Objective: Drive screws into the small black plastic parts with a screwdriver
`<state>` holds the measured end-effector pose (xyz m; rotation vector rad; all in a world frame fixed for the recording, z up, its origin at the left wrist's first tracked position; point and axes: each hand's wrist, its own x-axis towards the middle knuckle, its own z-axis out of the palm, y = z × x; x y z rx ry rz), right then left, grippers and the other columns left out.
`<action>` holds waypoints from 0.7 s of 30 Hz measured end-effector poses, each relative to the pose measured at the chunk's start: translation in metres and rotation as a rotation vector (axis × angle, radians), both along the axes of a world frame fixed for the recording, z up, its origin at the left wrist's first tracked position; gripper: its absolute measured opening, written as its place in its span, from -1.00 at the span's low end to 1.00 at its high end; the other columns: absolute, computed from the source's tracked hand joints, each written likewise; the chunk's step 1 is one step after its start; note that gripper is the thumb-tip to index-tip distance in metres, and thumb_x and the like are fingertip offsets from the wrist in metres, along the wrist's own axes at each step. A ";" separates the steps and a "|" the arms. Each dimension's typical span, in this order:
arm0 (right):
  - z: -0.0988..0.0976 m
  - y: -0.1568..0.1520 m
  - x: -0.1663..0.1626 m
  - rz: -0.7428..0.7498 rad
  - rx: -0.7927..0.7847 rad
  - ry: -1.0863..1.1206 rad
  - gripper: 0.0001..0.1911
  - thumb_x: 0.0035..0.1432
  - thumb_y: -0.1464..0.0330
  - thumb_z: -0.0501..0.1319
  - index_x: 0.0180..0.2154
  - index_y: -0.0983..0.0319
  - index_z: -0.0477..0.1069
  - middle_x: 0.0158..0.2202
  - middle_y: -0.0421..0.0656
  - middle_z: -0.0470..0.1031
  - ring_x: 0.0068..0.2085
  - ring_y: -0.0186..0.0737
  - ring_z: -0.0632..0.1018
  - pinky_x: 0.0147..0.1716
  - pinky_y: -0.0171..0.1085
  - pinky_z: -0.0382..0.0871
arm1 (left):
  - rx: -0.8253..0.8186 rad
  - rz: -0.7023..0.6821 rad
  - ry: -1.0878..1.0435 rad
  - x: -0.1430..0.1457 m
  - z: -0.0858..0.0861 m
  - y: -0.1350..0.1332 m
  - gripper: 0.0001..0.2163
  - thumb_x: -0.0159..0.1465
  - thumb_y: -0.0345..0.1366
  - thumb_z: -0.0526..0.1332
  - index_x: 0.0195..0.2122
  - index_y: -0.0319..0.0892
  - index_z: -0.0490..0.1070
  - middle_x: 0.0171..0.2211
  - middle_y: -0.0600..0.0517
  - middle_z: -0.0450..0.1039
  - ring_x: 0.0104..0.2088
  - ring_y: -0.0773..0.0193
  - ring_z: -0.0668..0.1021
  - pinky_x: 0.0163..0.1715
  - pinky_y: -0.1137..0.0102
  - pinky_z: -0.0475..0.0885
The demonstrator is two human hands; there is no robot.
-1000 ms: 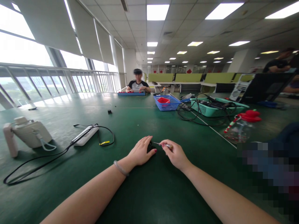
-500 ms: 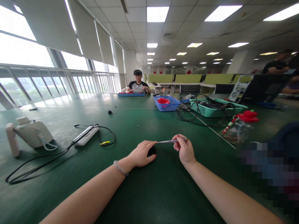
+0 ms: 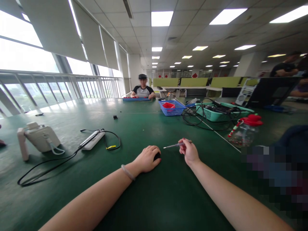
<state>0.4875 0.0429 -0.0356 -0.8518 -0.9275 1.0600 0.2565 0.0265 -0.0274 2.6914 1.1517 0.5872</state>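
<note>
My left hand (image 3: pixel 146 159) is curled round a black rounded object (image 3: pixel 157 156), which looks like a computer mouse, on the green table. Its fingers hide most of that object. To the right, my right hand (image 3: pixel 189 151) is closed on a slim screwdriver (image 3: pixel 173 145) with a purplish see-through handle. The screwdriver lies nearly level, its thin shaft pointing left at my left hand. A small gap separates its tip from the left fingers.
On the green table (image 3: pixel 144 128), a white power bank (image 3: pixel 93 140) with a black cable lies left, near a beige bottle-like case (image 3: pixel 43 138). A blue basket (image 3: pixel 172 110), a green basket (image 3: pixel 207 115) with cables and a red-lidded jar (image 3: pixel 244 131) stand right. A person (image 3: pixel 143 88) sits opposite.
The screwdriver's tip was at my left fingertips and is now slightly apart from them. My left fingers have drawn in closer round the black object. The view has turned slightly left.
</note>
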 end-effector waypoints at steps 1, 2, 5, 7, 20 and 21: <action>0.000 0.000 0.000 -0.002 0.000 0.002 -0.73 0.04 0.19 0.27 -0.53 0.25 0.41 -0.71 -0.32 0.18 -0.69 -0.48 0.18 -0.72 -0.41 0.10 | -0.003 0.001 0.004 -0.002 0.000 -0.002 -0.74 0.28 -0.14 0.12 -0.06 -0.10 0.38 0.04 -0.06 0.36 0.07 0.09 0.39 0.13 0.11 0.30; 0.000 0.000 0.000 -0.005 0.002 0.003 -0.73 0.04 0.19 0.27 -0.53 0.25 0.41 -0.71 -0.33 0.18 -0.69 -0.48 0.17 -0.72 -0.41 0.10 | -0.006 0.002 0.007 -0.005 0.000 -0.005 -0.74 0.28 -0.14 0.13 -0.06 -0.10 0.37 0.04 -0.06 0.36 0.08 0.09 0.38 0.14 0.11 0.30; 0.000 -0.001 0.000 -0.001 0.003 0.001 -0.73 0.04 0.19 0.27 -0.53 0.25 0.41 -0.71 -0.32 0.19 -0.69 -0.48 0.17 -0.71 -0.40 0.11 | -0.021 0.003 0.010 -0.022 0.001 -0.017 -0.74 0.29 -0.14 0.12 -0.04 -0.08 0.36 0.08 -0.05 0.34 0.10 0.09 0.37 0.16 0.11 0.29; 0.000 -0.001 0.001 0.010 0.000 -0.004 -0.73 0.04 0.20 0.27 -0.53 0.26 0.41 -0.70 -0.32 0.20 -0.69 -0.48 0.18 -0.71 -0.40 0.11 | -0.043 0.011 0.011 -0.041 0.001 -0.027 -0.73 0.29 -0.14 0.12 -0.01 -0.05 0.36 0.12 -0.04 0.31 0.14 0.09 0.35 0.18 0.10 0.27; 0.003 -0.003 -0.002 0.044 -0.003 -0.034 -0.72 0.03 0.17 0.28 -0.52 0.25 0.42 -0.68 -0.31 0.21 -0.67 -0.46 0.20 -0.70 -0.39 0.08 | -0.059 0.415 0.178 -0.246 -0.010 -0.041 -0.54 0.25 0.02 0.11 0.14 0.04 0.36 0.22 -0.03 0.28 0.14 0.03 0.43 0.14 0.15 0.36; 0.004 -0.004 -0.002 0.047 -0.004 -0.043 -0.72 0.04 0.17 0.28 -0.52 0.25 0.42 -0.68 -0.31 0.22 -0.67 -0.46 0.20 -0.70 -0.39 0.09 | -0.045 0.453 0.175 -0.256 -0.013 -0.040 -0.52 0.23 0.05 0.11 0.13 0.02 0.37 0.22 -0.05 0.29 0.13 0.02 0.44 0.14 0.15 0.36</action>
